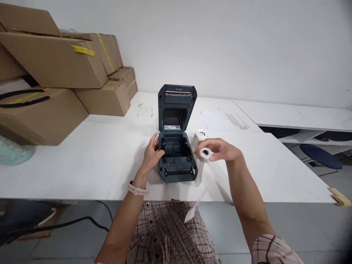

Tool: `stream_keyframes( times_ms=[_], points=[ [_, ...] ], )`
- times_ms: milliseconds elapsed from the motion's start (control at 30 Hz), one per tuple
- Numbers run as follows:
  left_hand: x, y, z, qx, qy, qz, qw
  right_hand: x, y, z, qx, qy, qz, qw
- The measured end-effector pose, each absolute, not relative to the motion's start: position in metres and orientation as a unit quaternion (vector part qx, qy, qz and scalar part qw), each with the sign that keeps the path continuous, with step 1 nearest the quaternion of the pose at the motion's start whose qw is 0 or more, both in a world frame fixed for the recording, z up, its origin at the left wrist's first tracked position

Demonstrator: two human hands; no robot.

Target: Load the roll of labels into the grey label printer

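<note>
A dark label printer [176,163] sits on the white table with its lid [176,104] raised and its inner bay exposed. My left hand [153,154] grips the printer's left side wall, thumb over the rim and fingers outside. Just right of the printer, my right hand [221,149] holds a small white paper roll [204,154], its dark core facing me. A loose white strip [192,211] hangs over the table edge below the hands; where it starts is unclear. Behind my right hand stands a larger white label roll [200,135], partly hidden.
Cardboard boxes [66,58] are stacked on the table's left, near a pale green rounded object [13,152]. A white sheet [214,120] lies behind the printer on the right. A blue stool [320,154] stands beyond the right end. Dark cables [74,220] run below the table.
</note>
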State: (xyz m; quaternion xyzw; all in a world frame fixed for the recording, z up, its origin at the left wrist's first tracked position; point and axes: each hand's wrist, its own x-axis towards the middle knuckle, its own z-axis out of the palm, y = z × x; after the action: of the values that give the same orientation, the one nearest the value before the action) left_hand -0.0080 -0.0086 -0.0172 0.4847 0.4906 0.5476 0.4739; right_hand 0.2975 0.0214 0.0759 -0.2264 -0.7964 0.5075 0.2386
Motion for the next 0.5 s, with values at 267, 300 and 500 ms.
stream_keyframes(
  times_ms=[267,300,500],
  points=[
    [-0.008,-0.009,-0.015,0.487,0.48,0.555,0.473,0.393,0.011,0.009,-0.45,-0.653,0.478,0.377],
    [-0.008,-0.009,-0.015,0.489,0.477,0.555,0.474,0.39,0.016,0.0,-0.456,-0.641,0.488,0.378],
    [-0.008,-0.008,-0.013,0.491,0.485,0.546,0.474,0.377,0.034,-0.03,-0.461,-0.605,0.523,0.384]
  ],
)
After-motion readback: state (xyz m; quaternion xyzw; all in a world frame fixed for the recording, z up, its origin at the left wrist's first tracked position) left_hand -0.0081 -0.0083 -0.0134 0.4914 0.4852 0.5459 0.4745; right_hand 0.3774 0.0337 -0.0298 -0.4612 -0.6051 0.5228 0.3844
